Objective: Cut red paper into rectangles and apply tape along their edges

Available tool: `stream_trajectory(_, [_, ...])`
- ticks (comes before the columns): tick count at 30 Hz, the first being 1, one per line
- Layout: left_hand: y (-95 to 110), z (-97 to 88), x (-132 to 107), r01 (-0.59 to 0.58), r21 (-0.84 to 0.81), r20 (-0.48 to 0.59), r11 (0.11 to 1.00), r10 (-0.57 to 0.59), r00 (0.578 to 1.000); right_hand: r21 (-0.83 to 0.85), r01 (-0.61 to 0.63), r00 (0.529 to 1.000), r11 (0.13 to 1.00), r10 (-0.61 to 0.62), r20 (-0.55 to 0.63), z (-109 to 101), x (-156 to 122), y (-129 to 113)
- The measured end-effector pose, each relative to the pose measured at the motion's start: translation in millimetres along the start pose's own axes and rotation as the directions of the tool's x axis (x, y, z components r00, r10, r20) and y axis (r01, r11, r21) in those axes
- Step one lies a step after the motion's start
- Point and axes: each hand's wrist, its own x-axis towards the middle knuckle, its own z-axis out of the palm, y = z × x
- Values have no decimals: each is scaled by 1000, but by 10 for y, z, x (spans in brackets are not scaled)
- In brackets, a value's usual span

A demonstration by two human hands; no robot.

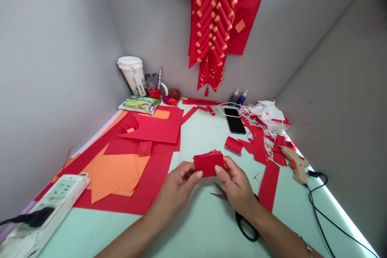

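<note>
Hands (208,179) (both) around red paper stack (209,162)

The small stack of paper cards (208,163) pinched between the left hand (177,187) and the right hand (237,188) is plain red. Under the right wrist lie scissors (242,219) with black handles. Left of the hands spread red sheets (151,129) and orange sheets (113,175) (no print on either). Right of them lies a beige glue gun (294,161) with an orange trigger and a black cord (320,205). Beyond them, a black phone (235,120), and red paper rolls (213,28) banded in orange hang on the grey wall. The table (196,225) is pale green.
</note>
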Motion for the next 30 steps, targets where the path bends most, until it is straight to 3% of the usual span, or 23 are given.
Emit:
stream_trajectory(3, [-18,-15,20,18,59,-45,998,-15,999,-40,-22,998,999,25,66,9,-19,13])
stream_trajectory(8, [0,-10,-1,28,118,-75,993,-20,997,-56,-33,998,998,37,60,17,-13,60])
stream_trajectory(12, [7,-30,-39,-71,368,-131,927,127,983,-179,-22,1000,984,24,8,29,16,100])
stream_trajectory(15, [-28,-89,-50,-90,536,-138,839,192,972,-277,-20,999,961,33,41,39,28,122])
stream_trajectory(19, [-87,-136,-37,-52,504,-149,862,147,978,-356,-2,995,935,39,95,51,34,139])
stream_trajectory(22, [-92,-121,-27,-87,453,-102,887,148,984,-388,52,992,920,-4,123,53,32,134])
stream_trajectory(27, [-56,-91,-30,-77,512,-40,855,113,993,-426,110,993,898,-87,74,47,4,125])
stream_trajectory(30, [-58,-73,-34,-77,509,-33,857,109,994,-427,168,984,888,-127,123,50,-15,127])
